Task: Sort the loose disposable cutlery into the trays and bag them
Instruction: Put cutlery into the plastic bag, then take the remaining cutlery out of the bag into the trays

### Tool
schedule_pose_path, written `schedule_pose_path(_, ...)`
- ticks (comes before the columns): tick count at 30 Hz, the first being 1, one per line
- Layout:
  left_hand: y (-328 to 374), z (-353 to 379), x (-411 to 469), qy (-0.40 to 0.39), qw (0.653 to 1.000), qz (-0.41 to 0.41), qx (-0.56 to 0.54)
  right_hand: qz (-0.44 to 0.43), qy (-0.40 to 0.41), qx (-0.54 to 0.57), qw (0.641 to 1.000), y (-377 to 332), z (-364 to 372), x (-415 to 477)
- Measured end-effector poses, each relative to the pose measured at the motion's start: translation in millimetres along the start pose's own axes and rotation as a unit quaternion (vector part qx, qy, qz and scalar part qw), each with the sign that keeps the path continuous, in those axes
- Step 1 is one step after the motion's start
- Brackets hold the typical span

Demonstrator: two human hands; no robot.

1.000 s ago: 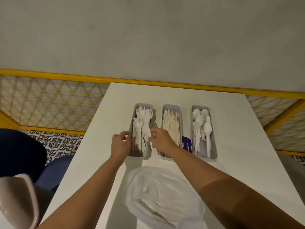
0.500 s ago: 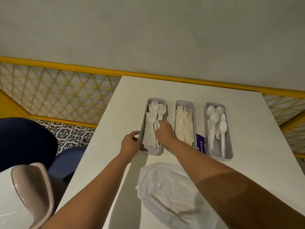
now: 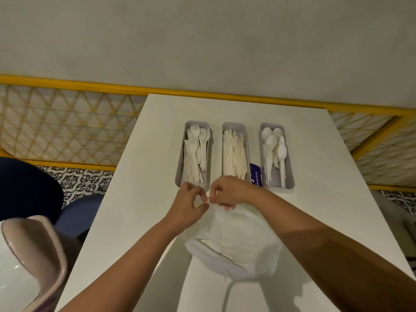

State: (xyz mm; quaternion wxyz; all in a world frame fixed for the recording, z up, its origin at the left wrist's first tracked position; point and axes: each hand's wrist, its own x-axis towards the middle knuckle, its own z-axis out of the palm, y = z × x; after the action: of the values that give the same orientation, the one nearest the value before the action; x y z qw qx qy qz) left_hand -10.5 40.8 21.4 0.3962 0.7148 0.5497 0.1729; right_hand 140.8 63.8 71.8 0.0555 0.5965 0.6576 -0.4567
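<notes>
Surface: white table (image 3: 157, 154), centre of frame, its far edge against a yellow rail (image 3: 90, 86). A grey wall (image 3: 202, 41) fills the upper frame. A yellow lattice panel (image 3: 56, 127) runs below the rail at left and right. Patterned floor tiles (image 3: 85, 181) show at mid-left, beside a dark blue seat (image 3: 22, 183). A pale pink chair back (image 3: 40, 255) sits at lower left.

Contents, upper centre of the table: three grey trays side by side.
- Left tray (image 3: 182, 163): white forks (image 3: 195, 154).
- Middle tray (image 3: 234, 126): white knives (image 3: 233, 154).
- Right tray (image 3: 289, 167): white spoons (image 3: 274, 149).
- A purple card (image 3: 255, 174) lies between the middle and right trays.

Below the trays, centre frame: a white plastic bag (image 3: 236, 239) on the table, with pale cutlery dimly visible through it.

Hands: both bare forearms reach in from the lower edge and meet at the bag's far edge, just below the left and middle trays. The left hand (image 3: 189, 206) has curled fingers and pinches the plastic. The right hand (image 3: 227, 192) is also curled and grips the same edge, its fingertips almost touching the left hand's.
</notes>
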Motion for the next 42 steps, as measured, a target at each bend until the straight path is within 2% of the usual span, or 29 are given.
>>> schedule_pose_path(4,-5.4,14.4,-24.3,-0.092,0.993,-0.005,0.072,0.007,-0.042,-0.030,0.999,22.7,30.6,-21.3)
schedule_pose_path(7,-12.7,26.1,-39.0,-0.145,0.966,-0.024,0.211,0.020,-0.039,-0.074,0.996,47.4,62.2,-30.4)
schedule_pose_path(10,-22.1,37.9,-49.4,-0.149,0.936,-0.014,0.317,0.022,-0.002,-0.144,0.989,71.6,88.0,-37.1)
schedule_pose_path(14,-34.1,42.5,-51.1,-0.134,0.927,0.005,0.351,0.001,0.044,-0.158,0.986,78.7,102.1,-45.6)
schedule_pose_path(17,-35.3,39.4,-50.0,-0.128,0.929,0.009,0.347,-0.026,0.057,-0.192,0.979,75.4,107.2,-47.9)
schedule_pose_path(21,-38.3,35.6,-49.2,-0.108,0.952,-0.010,0.286,-0.051,0.055,-0.229,0.971,74.4,108.6,-50.3)
schedule_pose_path(25,-36.1,35.9,-54.8,-0.152,0.970,-0.020,0.186,-0.026,0.066,-0.252,0.965,72.1,111.7,-50.3)
schedule_pose_path(30,-29.2,32.3,-57.0,-0.171,0.968,-0.019,0.184,0.007,0.061,-0.279,0.958,64.6,125.6,-47.4)
schedule_pose_path(42,-27.4,29.7,-50.7,-0.137,0.981,-0.013,0.140,-0.012,0.112,-0.263,0.958,79.1,126.3,-55.1)
